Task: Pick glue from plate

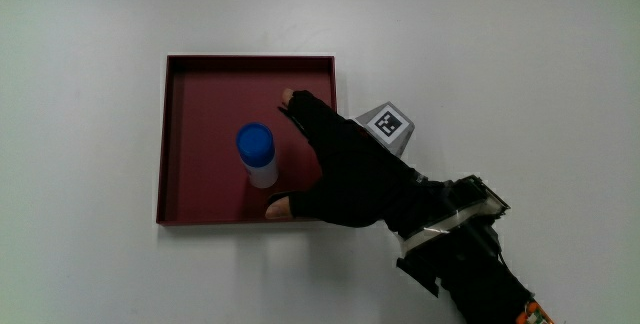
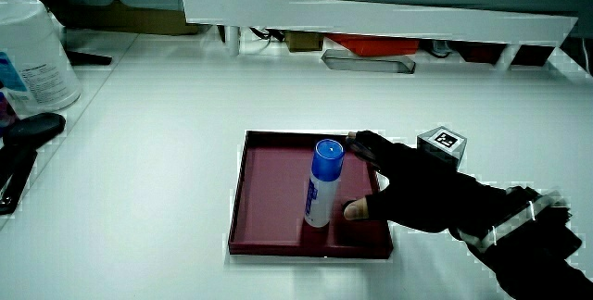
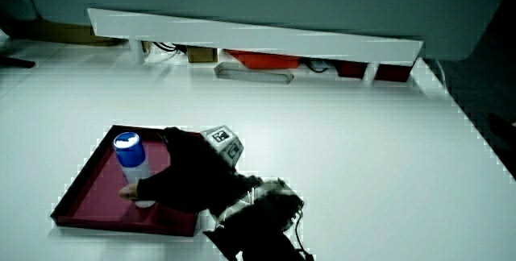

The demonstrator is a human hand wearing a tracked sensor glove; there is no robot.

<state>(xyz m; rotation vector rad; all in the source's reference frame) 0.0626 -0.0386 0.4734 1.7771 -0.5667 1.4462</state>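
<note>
A glue stick with a blue cap and white body stands upright in the dark red square plate, seen in both side views, glue stick, glue stick. The gloved hand reaches over the plate's edge, beside the glue stick. Its fingers are spread, thumb and forefinger on either side of the stick with a gap, holding nothing. The patterned cube sits on the hand's back. In a side view the hand is close to the stick without clasping it.
A low white partition runs along the table's edge farthest from the person. A white tub and a dark tool stand near the table's edge, well away from the plate.
</note>
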